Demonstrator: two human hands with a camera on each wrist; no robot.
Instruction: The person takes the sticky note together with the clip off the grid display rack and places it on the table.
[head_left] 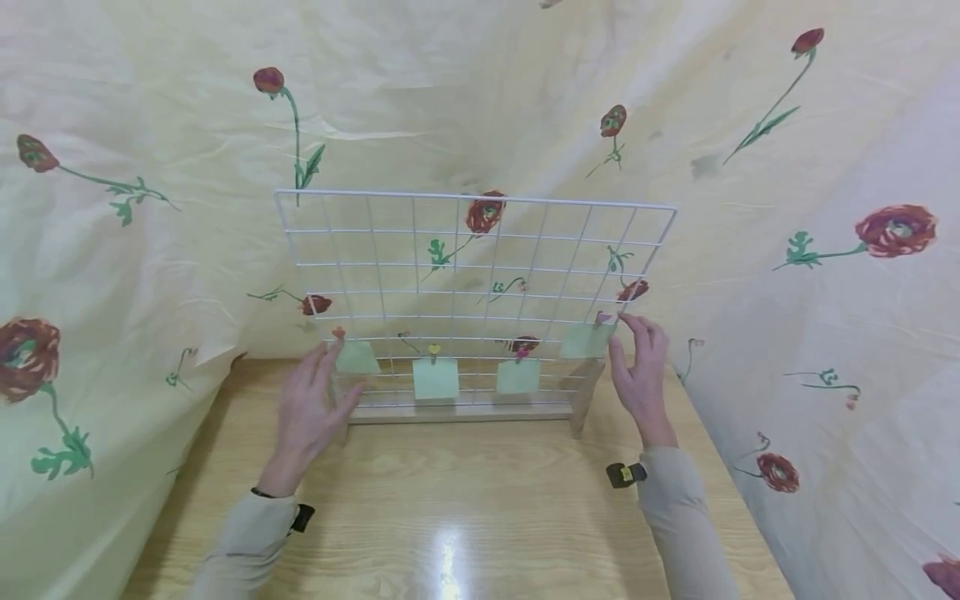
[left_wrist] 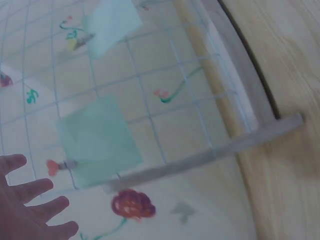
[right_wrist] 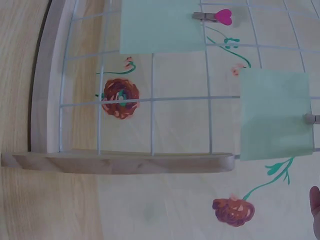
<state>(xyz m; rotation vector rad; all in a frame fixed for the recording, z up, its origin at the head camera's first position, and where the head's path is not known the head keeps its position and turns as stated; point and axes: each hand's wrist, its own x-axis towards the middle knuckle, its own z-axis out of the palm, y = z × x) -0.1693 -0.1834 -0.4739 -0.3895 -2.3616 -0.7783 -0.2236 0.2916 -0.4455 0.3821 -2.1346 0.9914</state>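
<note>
Gry sleeves [head_left: 681, 508], blk wrist cams [head_left: 619, 476]

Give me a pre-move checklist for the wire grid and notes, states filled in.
1. Wire grid seated on wooden stand: ok.
2. Every note clipped: ok; orange clip, yellow clip, pink clip, purple clip.
3. Notes at one height: not ok; leftmost note and rightmost note sit higher than the middle two.
4. Left hand empty: ok, fingers spread.
5. Right hand off purple clip: cannot tell.
</note>
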